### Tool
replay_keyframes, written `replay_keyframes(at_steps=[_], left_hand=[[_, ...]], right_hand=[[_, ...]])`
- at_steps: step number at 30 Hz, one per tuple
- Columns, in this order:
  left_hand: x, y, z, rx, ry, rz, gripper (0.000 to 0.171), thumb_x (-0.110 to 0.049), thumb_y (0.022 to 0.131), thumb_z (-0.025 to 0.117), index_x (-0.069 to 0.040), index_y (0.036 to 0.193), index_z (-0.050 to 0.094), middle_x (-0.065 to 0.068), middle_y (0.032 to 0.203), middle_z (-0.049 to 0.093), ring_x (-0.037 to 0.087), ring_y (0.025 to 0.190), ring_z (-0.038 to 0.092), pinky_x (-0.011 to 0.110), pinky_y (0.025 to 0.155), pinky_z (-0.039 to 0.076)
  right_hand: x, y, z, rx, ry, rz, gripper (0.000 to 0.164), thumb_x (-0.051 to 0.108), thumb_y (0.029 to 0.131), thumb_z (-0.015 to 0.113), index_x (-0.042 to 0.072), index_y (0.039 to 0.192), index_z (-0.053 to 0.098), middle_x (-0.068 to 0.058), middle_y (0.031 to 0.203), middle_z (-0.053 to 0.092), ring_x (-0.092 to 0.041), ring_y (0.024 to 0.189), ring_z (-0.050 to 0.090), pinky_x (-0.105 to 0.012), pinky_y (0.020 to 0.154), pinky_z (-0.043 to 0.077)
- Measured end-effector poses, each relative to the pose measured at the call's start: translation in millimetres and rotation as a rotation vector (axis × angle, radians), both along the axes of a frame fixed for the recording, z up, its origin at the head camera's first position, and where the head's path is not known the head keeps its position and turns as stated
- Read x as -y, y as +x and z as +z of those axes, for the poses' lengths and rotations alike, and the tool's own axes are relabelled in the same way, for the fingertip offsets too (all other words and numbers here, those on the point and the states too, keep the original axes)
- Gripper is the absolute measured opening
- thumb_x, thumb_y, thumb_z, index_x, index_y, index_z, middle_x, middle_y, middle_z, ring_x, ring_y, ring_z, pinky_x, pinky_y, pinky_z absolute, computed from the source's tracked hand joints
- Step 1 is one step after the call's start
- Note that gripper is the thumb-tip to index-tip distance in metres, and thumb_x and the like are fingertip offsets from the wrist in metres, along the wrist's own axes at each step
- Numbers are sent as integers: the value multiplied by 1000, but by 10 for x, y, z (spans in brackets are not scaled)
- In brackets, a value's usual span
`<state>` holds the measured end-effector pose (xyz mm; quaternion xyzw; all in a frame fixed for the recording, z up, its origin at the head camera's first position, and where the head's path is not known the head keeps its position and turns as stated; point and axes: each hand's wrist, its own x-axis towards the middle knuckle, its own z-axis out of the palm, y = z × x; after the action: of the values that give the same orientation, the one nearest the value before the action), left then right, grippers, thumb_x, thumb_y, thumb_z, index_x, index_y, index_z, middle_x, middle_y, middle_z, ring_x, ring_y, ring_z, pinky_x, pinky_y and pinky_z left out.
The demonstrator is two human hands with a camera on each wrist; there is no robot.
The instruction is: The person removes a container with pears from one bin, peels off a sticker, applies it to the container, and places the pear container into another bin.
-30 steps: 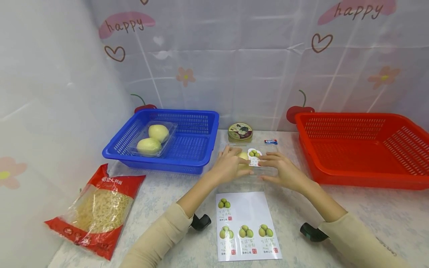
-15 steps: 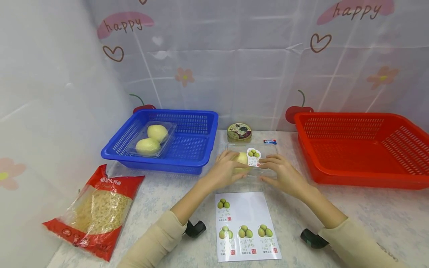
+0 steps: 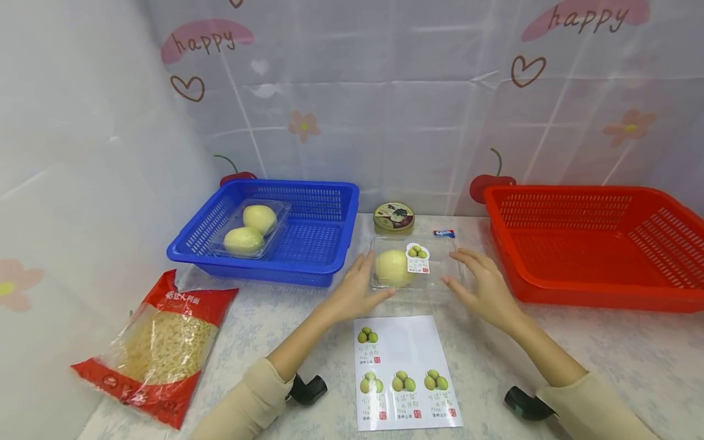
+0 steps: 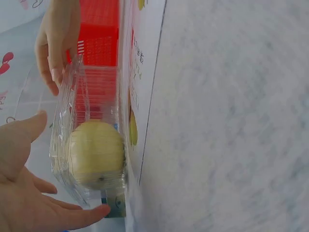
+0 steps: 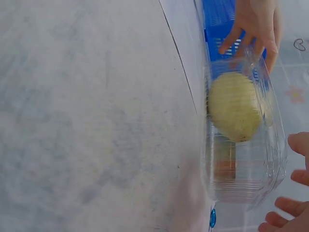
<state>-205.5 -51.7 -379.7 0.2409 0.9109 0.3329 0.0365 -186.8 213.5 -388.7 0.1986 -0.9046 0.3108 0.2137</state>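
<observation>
A clear plastic clamshell box (image 3: pixel 437 280) lies on the table with a round, pale yellow fruit (image 3: pixel 392 269) in its left part. On the lid sits a white sticker (image 3: pixel 418 259) printed with green pears. My left hand (image 3: pixel 352 287) is at the box's left end, fingers spread and extended. At the opposite end is my right hand (image 3: pixel 486 290), its fingers also spread and thumb apart. Neither hand grips the box; whether fingertips touch its edges I cannot tell. In front of it lies a sheet of pear stickers (image 3: pixel 407 354), with a blank area at its upper right.
A blue basket (image 3: pixel 324 269) on the left holds another clear box (image 3: pixel 280 214) with two yellow fruits. On the right stands a red basket (image 3: pixel 605 293). Behind the box are a round tin (image 3: pixel 393 217) and a small blue packet (image 3: pixel 444 233). A pasta bag (image 3: pixel 165 342) lies front left.
Both hands have come off the sticker and drawn apart, the left one leftward and the right one rightward, to the box's ends. The sticker stays on the lid, now fully uncovered.
</observation>
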Motion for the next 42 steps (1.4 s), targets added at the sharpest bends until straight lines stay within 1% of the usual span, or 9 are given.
replay_keyframes(at_steps=[2, 4, 8, 12, 16, 21, 27, 35, 42], left_hand=[[14, -15, -16, 37, 69, 14, 87, -37, 90, 61, 6, 147, 12, 29, 151, 16, 40, 138, 21, 50, 110, 25], [21, -31, -30, 76, 132, 27, 86, -35, 91, 61, 7, 147, 11, 29, 148, 24, 39, 131, 36, 49, 106, 33], [14, -51, -37, 152, 215, 67, 84, -32, 90, 62, 7, 147, 13, 30, 136, 42, 33, 104, 56, 44, 89, 48], [-4, -59, -47, 170, 240, 97, 80, -30, 89, 63, 4, 146, 19, 28, 125, 51, 27, 90, 59, 36, 76, 52], [-18, -66, -61, 152, 257, 113, 74, -28, 89, 63, 2, 145, 26, 25, 120, 54, 26, 86, 61, 33, 69, 52], [-37, -76, -83, 108, 272, 137, 68, -24, 88, 64, 3, 143, 33, 23, 114, 58, 23, 81, 60, 30, 67, 51], [-58, -66, -70, 76, 285, 157, 65, -23, 87, 65, 4, 140, 37, 22, 110, 58, 17, 73, 55, 26, 60, 48], [-76, -40, -74, 53, 338, 168, 64, -20, 86, 66, 8, 137, 40, 26, 108, 58, 15, 68, 55, 24, 58, 48], [-92, 42, 13, -6, 396, 139, 66, -22, 86, 65, 12, 135, 38, 28, 109, 56, 16, 67, 57, 26, 59, 52]], right_hand=[[-24, 10, -7, 61, -13, -7, 53, 16, 84, 69, -6, 129, 50, -27, 133, 46, -44, 120, 42, -63, 94, 37], [-38, 15, -6, 143, -37, -4, 60, 20, 87, 66, -6, 136, 42, -28, 137, 41, -46, 120, 42, -62, 93, 40], [-48, 21, 2, 332, -123, 8, 70, 26, 92, 60, -5, 144, 25, -32, 142, 31, -51, 117, 45, -58, 89, 44], [-49, 25, 11, 493, -204, 0, 76, 31, 95, 55, -3, 148, 14, -36, 143, 27, -53, 116, 46, -56, 89, 45], [-44, 23, 15, 584, -229, -13, 77, 36, 95, 53, 0, 149, 13, -33, 142, 31, -50, 117, 47, -55, 87, 48], [-44, 38, 22, 617, -258, -3, 74, 37, 95, 53, 0, 148, 18, -32, 137, 39, -43, 108, 55, -50, 86, 51], [-43, 51, 42, 596, -274, -18, 72, 35, 93, 57, -1, 146, 25, -32, 129, 45, -38, 98, 61, -45, 81, 54], [-27, 62, 102, 550, -246, -67, 70, 34, 91, 60, -2, 144, 32, -29, 124, 51, -39, 101, 58, -42, 78, 55], [-31, 121, 293, 525, -211, -76, 71, 34, 91, 60, 0, 145, 31, -29, 127, 49, -40, 105, 55, -44, 79, 54]])
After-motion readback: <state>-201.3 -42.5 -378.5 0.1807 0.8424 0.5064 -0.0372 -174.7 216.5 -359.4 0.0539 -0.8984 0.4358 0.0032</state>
